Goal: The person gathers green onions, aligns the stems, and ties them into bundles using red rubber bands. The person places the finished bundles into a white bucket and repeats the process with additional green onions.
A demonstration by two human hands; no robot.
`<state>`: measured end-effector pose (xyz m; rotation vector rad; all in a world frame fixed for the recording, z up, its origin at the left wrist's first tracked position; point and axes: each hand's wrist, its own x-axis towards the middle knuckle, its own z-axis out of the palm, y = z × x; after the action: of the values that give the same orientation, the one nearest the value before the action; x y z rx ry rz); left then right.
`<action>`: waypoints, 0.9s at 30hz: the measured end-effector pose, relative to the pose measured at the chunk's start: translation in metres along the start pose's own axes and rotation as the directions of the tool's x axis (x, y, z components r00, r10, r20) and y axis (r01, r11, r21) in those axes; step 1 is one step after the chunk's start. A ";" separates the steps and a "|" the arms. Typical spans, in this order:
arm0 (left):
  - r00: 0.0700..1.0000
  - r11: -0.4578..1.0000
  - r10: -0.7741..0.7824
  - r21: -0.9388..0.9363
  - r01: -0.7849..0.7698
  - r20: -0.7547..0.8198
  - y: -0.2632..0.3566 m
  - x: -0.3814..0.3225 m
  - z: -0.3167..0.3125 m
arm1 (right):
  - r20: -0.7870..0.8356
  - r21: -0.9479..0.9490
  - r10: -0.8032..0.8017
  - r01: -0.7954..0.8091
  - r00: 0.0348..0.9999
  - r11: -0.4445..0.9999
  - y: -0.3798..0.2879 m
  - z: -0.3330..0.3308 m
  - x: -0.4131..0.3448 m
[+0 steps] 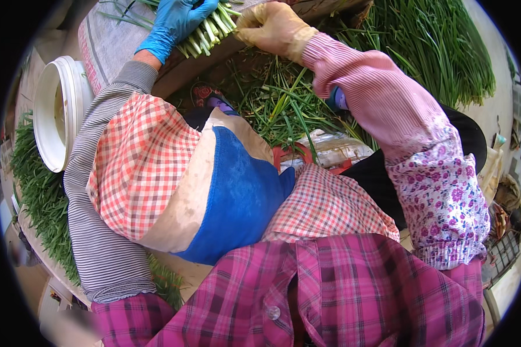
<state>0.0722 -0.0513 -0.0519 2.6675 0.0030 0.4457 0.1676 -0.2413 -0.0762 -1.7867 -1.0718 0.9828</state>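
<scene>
At the top of the view my left hand (173,26), in a blue rubber glove, grips a bunch of green stalks, likely Chinese chives (210,32). Their pale cut ends point toward my right hand (275,30), which wears a yellowish glove. Its fingers are curled in close to those ends; whether anything is pinched between them cannot be made out. Under the bunch lies a white woven sack (108,39) with grey and red stripes. The leafy part of the bunch runs out of the picture at the top.
A white plastic bucket (54,112) stands tilted-looking at my left, beside a heap of chives (39,195). Loose green trimmings (278,99) cover the ground between my feet. Another large chive pile (438,47) lies upper right. A wire basket (501,256) sits at far right.
</scene>
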 end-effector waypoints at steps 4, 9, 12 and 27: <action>1.000 1.000 -0.002 -0.019 0.002 -0.018 0.000 0.000 -0.001 | 0.316 -0.304 -0.010 0.111 0.949 0.946 0.037 -0.017 -0.041; 0.998 1.000 -0.017 -0.025 0.016 -0.058 0.002 -0.005 -0.004 | 0.413 -0.911 0.783 0.212 0.465 0.354 0.111 -0.007 -0.095; 0.998 1.000 0.001 -0.025 -0.003 -0.064 0.001 -0.003 0.002 | 0.464 -0.789 0.542 0.047 0.701 0.613 0.147 0.001 -0.082; 0.983 0.981 0.182 0.078 -0.180 -0.016 -0.015 0.005 -0.002 | 0.341 0.303 0.512 -0.608 0.788 0.734 0.124 0.035 -0.065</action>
<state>0.0778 -0.0363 -0.0550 2.7493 -0.2217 0.5444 0.1498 -0.3307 -0.1886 -1.6954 -0.3797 1.6911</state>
